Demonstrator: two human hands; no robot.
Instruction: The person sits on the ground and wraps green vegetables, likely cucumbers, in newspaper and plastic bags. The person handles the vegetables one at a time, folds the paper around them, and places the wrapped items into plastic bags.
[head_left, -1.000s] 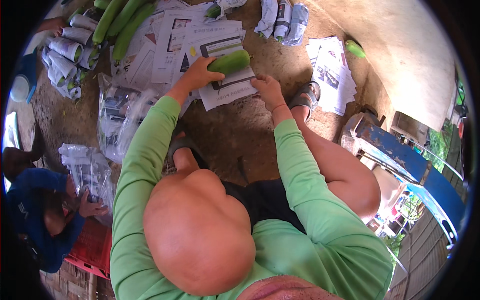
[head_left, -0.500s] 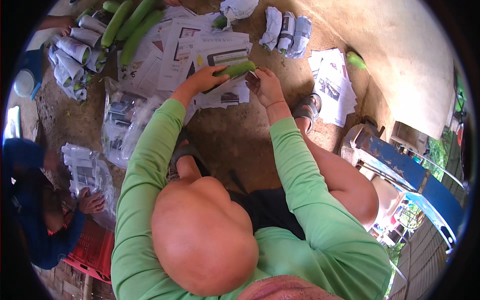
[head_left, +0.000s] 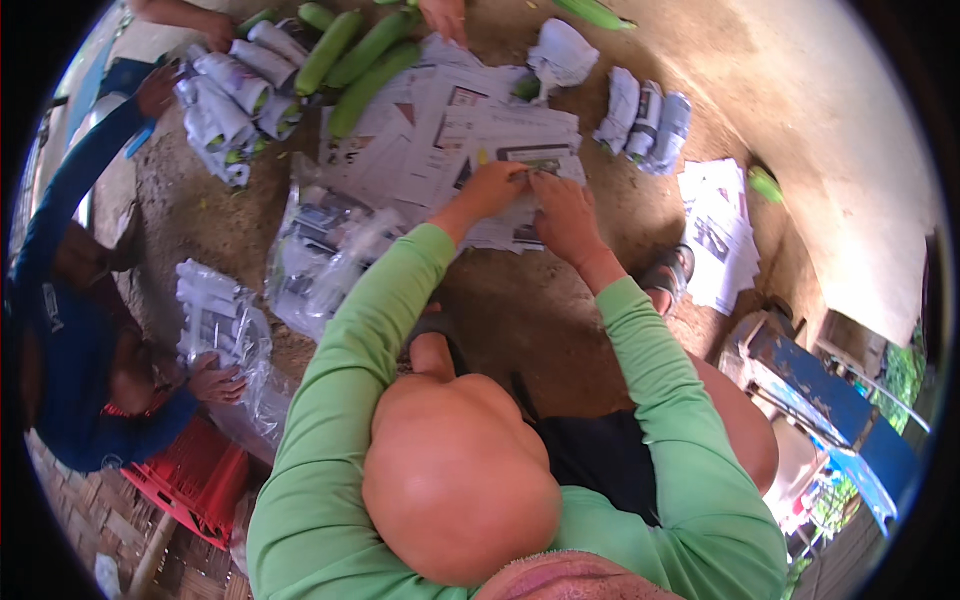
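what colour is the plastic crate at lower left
The crate is red, showing best in the head view.

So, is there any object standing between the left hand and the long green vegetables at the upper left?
Nothing visible stands up in between: only flat printed sheets separate the left hand from the long green vegetables. Another person's hand is near the top edge, off the direct line.
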